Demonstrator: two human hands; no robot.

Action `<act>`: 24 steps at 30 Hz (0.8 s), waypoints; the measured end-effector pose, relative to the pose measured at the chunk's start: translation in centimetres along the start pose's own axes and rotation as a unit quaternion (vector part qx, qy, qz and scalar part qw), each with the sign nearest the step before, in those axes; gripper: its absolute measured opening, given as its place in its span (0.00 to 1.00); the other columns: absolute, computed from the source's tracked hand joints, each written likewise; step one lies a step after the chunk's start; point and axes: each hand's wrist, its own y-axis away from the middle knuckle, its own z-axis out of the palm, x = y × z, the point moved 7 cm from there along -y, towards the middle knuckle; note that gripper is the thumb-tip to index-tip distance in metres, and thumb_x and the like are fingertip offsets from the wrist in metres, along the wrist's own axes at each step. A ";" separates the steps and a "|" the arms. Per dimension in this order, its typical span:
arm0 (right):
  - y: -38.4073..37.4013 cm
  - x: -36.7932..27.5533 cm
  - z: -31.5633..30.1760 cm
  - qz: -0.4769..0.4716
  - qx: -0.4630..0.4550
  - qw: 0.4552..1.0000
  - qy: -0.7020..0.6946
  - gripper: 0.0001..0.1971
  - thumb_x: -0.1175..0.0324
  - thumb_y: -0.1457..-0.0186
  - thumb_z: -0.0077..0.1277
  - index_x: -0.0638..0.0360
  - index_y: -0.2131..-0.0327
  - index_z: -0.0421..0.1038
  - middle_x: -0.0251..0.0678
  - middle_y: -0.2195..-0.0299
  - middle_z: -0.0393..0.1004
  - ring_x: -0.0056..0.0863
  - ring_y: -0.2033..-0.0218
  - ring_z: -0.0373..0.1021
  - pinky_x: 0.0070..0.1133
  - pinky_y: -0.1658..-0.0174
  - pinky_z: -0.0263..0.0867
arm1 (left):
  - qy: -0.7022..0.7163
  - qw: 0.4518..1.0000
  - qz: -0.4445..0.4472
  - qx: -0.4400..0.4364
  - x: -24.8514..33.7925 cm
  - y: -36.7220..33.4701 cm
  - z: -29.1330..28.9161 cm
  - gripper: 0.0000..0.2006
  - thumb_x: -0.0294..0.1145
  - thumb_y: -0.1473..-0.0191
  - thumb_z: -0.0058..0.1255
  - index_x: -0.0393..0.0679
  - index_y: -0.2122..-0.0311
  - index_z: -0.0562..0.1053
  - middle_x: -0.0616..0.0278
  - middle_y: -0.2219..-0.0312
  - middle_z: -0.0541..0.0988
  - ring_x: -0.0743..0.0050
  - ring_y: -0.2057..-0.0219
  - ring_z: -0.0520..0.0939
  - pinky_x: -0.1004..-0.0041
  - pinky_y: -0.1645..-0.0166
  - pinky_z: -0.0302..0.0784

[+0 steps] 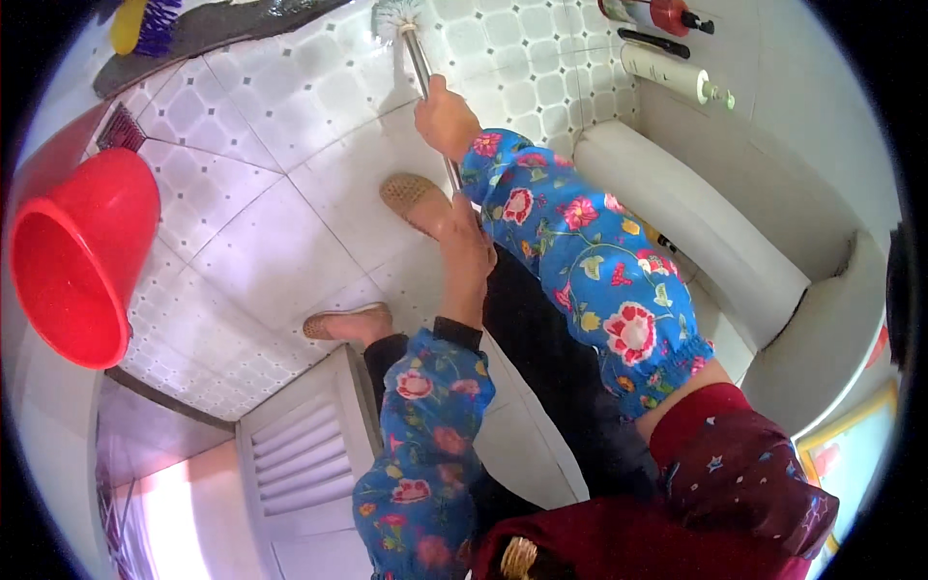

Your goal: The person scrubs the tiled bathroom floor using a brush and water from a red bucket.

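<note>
A scrub brush [417,60] with a metal handle and pale bristles slants across the upper middle. Its bristles [397,16] meet the patterned tiles at the top edge; they look blurred. My right hand [448,118] is closed around the handle partway along. Lower down, nearer my body, my left hand [468,253] wraps the handle's other end, hiding it. Blue flowered sleeve covers [580,242] are on both forearms. My feet, in tan perforated shoes [416,200], stand on the tiles left of the handle.
A red bucket [143,208] is at the left, near a floor drain [121,129]. A yellow brush with purple bristles [155,27] is by a dark ledge [217,29]. On the right are a white pump bottle [667,73] and a white curved fixture [691,227]. A louvred door [300,459] stands lower left.
</note>
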 end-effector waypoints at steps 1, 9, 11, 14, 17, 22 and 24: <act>0.9 0.7 0.3 0.033 -0.014 0.999 0.009 0.12 0.68 0.52 0.39 0.64 0.63 0.58 0.55 0.77 0.70 0.54 0.73 0.68 0.42 0.70 0.64 | -0.003 1.000 -0.003 -0.001 -1.6 0.5 -0.5 0.24 0.58 0.45 0.28 0.46 0.72 0.67 0.71 0.89 0.62 0.82 0.94 0.59 0.78 0.91 0.48; 16.5 11.2 3.9 0.211 -0.118 0.966 -0.086 0.29 0.47 0.52 0.45 0.68 0.61 0.55 0.53 0.71 0.70 0.48 0.66 0.69 0.35 0.64 0.64 | -0.129 0.963 -0.235 0.033 -9.2 13.0 -5.4 0.21 0.51 0.46 0.34 0.49 0.84 0.61 0.71 0.92 0.59 0.82 0.93 0.58 0.78 0.89 0.47; 16.6 12.3 4.4 0.246 -0.114 0.959 -0.084 0.29 0.48 0.52 0.46 0.69 0.61 0.55 0.53 0.71 0.70 0.47 0.66 0.69 0.35 0.64 0.64 | -0.160 0.943 -0.290 0.034 -8.8 12.6 -6.4 0.19 0.47 0.46 0.35 0.46 0.82 0.61 0.68 0.91 0.61 0.78 0.92 0.61 0.75 0.89 0.51; 10.9 9.7 4.7 -0.034 -0.019 0.997 -0.071 0.19 0.62 0.54 0.49 0.67 0.64 0.58 0.57 0.75 0.70 0.54 0.69 0.68 0.38 0.68 0.63 | -0.408 0.910 -0.068 -0.033 -4.6 8.7 -5.8 0.13 0.40 0.48 0.37 0.41 0.75 0.62 0.61 0.88 0.66 0.69 0.89 0.67 0.69 0.86 0.60; 7.2 3.6 2.1 0.166 0.042 0.967 -0.189 0.12 0.71 0.54 0.40 0.66 0.64 0.57 0.60 0.76 0.69 0.57 0.71 0.67 0.43 0.68 0.63 | -0.323 0.937 -0.130 0.013 -1.5 5.1 -7.9 0.15 0.40 0.45 0.31 0.42 0.77 0.61 0.62 0.90 0.63 0.72 0.90 0.65 0.71 0.87 0.57; 9.4 8.7 6.5 0.075 -0.111 0.990 0.052 0.18 0.69 0.53 0.43 0.65 0.57 0.62 0.57 0.60 0.67 0.43 0.60 0.68 0.32 0.60 0.66 | -0.579 0.803 0.100 -0.096 -2.7 8.4 -5.1 0.17 0.42 0.44 0.29 0.40 0.75 0.63 0.61 0.89 0.64 0.69 0.89 0.67 0.67 0.83 0.63; 10.6 5.3 7.1 -0.211 -0.041 0.976 0.024 0.18 0.70 0.52 0.42 0.63 0.55 0.63 0.51 0.56 0.65 0.39 0.56 0.65 0.28 0.54 0.63 | -0.511 0.857 0.016 -0.072 -4.6 10.8 -8.4 0.20 0.45 0.44 0.30 0.40 0.76 0.65 0.61 0.89 0.65 0.70 0.90 0.67 0.68 0.84 0.63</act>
